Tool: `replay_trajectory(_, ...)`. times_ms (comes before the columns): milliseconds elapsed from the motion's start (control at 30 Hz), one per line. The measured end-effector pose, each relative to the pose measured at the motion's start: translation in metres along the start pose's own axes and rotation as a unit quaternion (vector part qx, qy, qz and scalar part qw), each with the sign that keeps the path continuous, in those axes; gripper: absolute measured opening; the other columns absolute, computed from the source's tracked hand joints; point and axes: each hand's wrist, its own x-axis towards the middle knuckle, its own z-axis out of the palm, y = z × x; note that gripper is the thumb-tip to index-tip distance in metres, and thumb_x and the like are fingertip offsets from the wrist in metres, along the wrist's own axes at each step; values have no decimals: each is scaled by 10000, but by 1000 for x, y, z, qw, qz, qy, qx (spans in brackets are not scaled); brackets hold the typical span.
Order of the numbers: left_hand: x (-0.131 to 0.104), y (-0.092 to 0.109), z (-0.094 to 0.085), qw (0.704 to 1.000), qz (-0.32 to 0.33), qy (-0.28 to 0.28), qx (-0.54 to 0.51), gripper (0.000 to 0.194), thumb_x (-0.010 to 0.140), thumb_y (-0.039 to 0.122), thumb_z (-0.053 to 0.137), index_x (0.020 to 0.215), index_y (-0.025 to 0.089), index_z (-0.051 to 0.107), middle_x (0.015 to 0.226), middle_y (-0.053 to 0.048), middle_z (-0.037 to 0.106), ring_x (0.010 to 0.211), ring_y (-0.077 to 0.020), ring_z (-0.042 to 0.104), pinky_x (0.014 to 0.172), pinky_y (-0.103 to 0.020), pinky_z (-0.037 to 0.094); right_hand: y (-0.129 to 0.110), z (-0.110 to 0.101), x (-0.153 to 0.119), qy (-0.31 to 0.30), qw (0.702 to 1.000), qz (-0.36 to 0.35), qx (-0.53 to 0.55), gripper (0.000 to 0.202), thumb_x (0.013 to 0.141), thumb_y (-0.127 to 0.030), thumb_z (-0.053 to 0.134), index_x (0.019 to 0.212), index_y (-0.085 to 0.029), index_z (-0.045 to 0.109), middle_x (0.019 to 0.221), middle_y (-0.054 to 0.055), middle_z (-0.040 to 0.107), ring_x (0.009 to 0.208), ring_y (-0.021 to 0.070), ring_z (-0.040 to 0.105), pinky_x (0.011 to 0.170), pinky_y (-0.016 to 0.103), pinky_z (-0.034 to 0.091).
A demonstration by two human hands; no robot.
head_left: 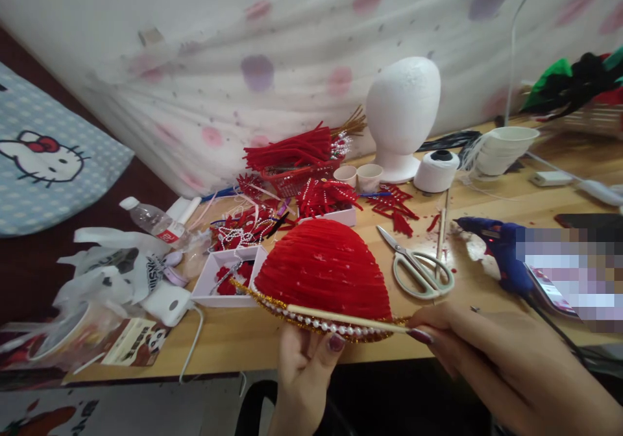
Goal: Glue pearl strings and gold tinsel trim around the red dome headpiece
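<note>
Item, principal: one ribbed red cap (pixel 324 267), dome upward, held at the table's (pixel 228 339) near edge, left of the scissors (pixel 406 252) and nearer the wearer; rim dressed with gold trim (pixel 265 298) and a row of white pearl beads (pixel 331 327). Left hand (pixel 304 364): below and left of the scissors, grip narrow, supporting the cap's rim from underneath, thumb up against the edge. Right hand (pixel 477 345): nearer the wearer than the scissors and to their right, fingertips pinched on the end of a slim pale stick (pixel 341 316), which lies along the beaded rim. Scissors: one pair, pale green handles, flat on the wood, blades slightly parted, tips pointing up and left. Beyond the scissors: white foam head (pixel 403 105), cone of white thread (pixel 437 171), two small paper cups (pixel 357 178). Right of the scissors: blue glue gun (pixel 501 244) and, farther right, a phone (pixel 555 287), partly pixelated. Beyond and left of the scissors: red basket (pixel 302 180) under a bundle of red fuzzy stems (pixel 292 150). Far left of the scissors: open white box (pixel 228 301) with red pieces inside, clear bottle (pixel 156 222) lying tilted, crumpled plastic bag (pixel 111 274).
</note>
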Motion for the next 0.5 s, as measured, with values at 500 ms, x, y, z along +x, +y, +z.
replay_trajectory(500,16,-4,-27,994,85,-63,-25,328,743,289,869,1061,310,791,936,-37,821,868,-205,789,842,-273,625,-5,7,2,19,998,48,34,236,1077,-373,383,999,-284,587,657,-60,615,525,99,576,512,198,424)
